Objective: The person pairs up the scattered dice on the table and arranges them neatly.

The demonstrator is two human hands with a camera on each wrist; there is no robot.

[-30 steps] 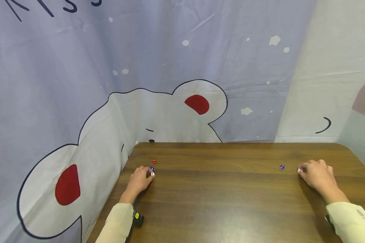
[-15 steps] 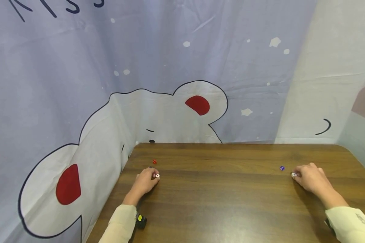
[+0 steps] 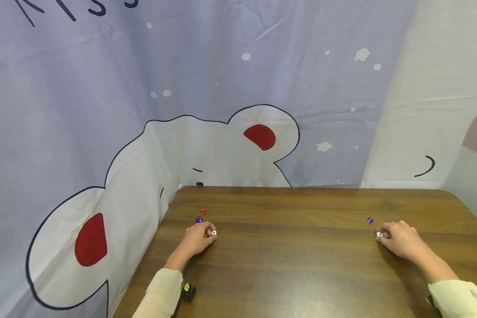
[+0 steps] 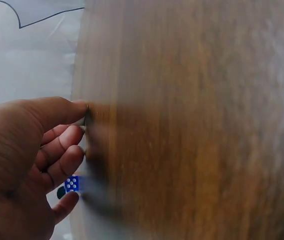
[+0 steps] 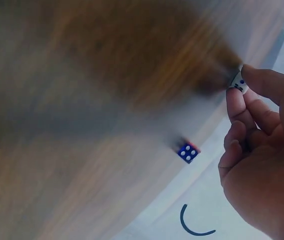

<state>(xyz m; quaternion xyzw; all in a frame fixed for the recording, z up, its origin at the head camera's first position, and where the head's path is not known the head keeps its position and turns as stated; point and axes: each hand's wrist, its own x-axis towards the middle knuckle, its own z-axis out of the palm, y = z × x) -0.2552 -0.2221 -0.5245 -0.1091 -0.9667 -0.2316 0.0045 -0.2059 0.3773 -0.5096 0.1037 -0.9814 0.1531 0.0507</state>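
Observation:
My left hand (image 3: 198, 240) pinches a white die (image 3: 214, 232) between thumb and fingers, low over the left part of the table. In the left wrist view the fingers mostly hide that die, and a blue die (image 4: 71, 183) shows beyond the curled fingers. Over on the right, my right hand (image 3: 401, 241) holds another white die (image 5: 239, 83) at the tips of thumb and forefinger. A blue die (image 3: 370, 220) lies just beyond that hand. Behind the left hand are blue dice (image 3: 198, 219) close together, with a red die (image 3: 203, 210) farther back.
The brown wooden table (image 3: 286, 265) stretches between the two hands. Along its back and left edges hangs a printed curtain (image 3: 206, 145). A black wrist device (image 3: 188, 291) sits under the left sleeve (image 3: 159, 291).
Both hands have moved inward and nearer with their white dice, the left to the right and the right to the left. The blue dice behind the left hand show again.

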